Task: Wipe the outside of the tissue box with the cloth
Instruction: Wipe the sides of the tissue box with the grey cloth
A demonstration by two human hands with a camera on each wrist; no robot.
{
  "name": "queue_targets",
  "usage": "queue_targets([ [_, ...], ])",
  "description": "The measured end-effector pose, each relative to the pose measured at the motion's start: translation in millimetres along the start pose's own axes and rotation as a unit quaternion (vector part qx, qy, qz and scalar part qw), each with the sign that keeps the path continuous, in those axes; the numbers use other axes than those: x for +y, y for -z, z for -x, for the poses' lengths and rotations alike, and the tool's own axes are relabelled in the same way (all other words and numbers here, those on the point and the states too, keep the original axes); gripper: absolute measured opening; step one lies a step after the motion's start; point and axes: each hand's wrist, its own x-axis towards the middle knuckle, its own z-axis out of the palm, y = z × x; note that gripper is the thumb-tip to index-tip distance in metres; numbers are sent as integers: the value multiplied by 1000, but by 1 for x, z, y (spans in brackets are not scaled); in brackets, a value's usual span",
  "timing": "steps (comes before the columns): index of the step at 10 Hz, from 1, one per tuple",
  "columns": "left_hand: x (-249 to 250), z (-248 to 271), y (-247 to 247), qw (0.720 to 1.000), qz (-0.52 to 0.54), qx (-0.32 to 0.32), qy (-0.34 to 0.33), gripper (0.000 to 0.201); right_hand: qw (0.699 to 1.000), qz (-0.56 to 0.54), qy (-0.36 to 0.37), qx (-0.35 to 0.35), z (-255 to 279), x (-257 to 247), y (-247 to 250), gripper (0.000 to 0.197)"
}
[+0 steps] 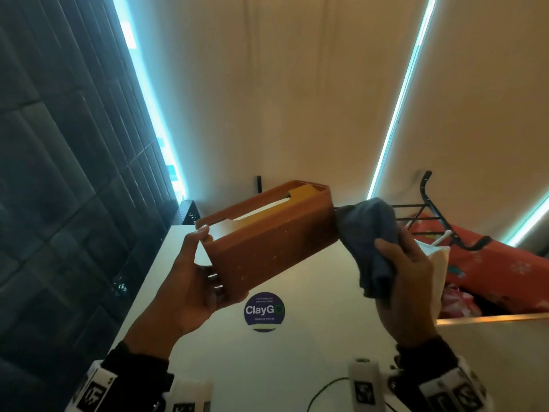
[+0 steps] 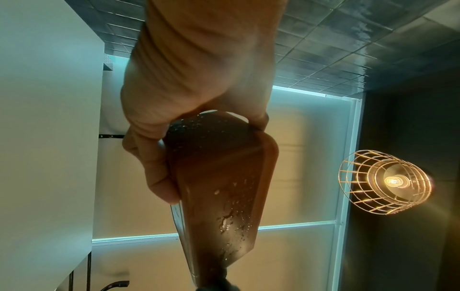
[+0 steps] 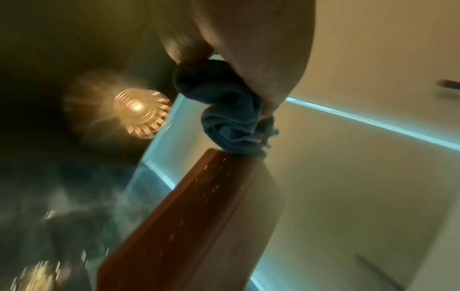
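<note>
An orange-brown tissue box (image 1: pixel 267 236) is held tilted in the air above a white table (image 1: pixel 312 346), its slot with white tissue facing up and away. Small water drops dot its side (image 2: pixel 231 220). My left hand (image 1: pixel 193 281) grips the box's near end, thumb on the top rim and fingers under the bottom. My right hand (image 1: pixel 407 281) holds a bunched blue-grey cloth (image 1: pixel 371 242) against the box's far right end. In the right wrist view the cloth (image 3: pixel 231 126) touches the corner of the box (image 3: pixel 189 226).
A round blue "ClayGo" sticker (image 1: pixel 263 311) lies on the table under the box. A black wire rack (image 1: pixel 427 215) and red patterned fabric (image 1: pixel 499 263) are at the right, with a white container (image 1: pixel 439 272) behind my right hand. A caged lamp (image 2: pixel 384 180) glows overhead.
</note>
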Motion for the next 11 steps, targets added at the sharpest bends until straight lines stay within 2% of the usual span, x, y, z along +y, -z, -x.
queue_targets([
  [1, 0, 12, -11, 999, 4, -5, -34, 75, 982, 136, 131, 11, 1, 10, -32, 32],
  [2, 0, 11, -11, 999, -14, -12, -49, 69, 932, 244, 266, -21, 7, 28, -52, 45],
  [3, 1, 12, -12, 998, -30, -14, -58, 68, 920, 247, 300, -43, 11, 43, -62, 58],
  [4, 3, 11, -12, 997, -27, -20, -70, 68, 880, 299, 352, -111, 33, 51, -80, 69],
  [5, 5, 8, -10, 995, -34, -26, -91, 79, 784, 390, 439, -199, 53, 60, -89, 88],
  [6, 8, 12, -10, 994, -48, -19, -93, 75, 789, 399, 435, -171, 34, 60, -79, 68],
  [7, 9, 17, -14, 994, -53, -30, -89, 61, 837, 385, 380, -86, 17, 50, -75, 62],
  [8, 8, 18, -19, 994, -44, -42, -95, 66, 810, 386, 424, -122, 38, 51, -88, 71],
  [9, 10, 20, -17, 989, -29, -70, -126, 67, 739, 413, 471, -247, 62, 60, -89, 121],
  [10, 12, 24, -12, 988, -30, -67, -134, 64, 727, 415, 485, -252, 48, 64, -72, 101],
  [11, 11, 27, -14, 992, -33, -42, -115, 60, 804, 400, 415, -147, 26, 55, -66, 78],
])
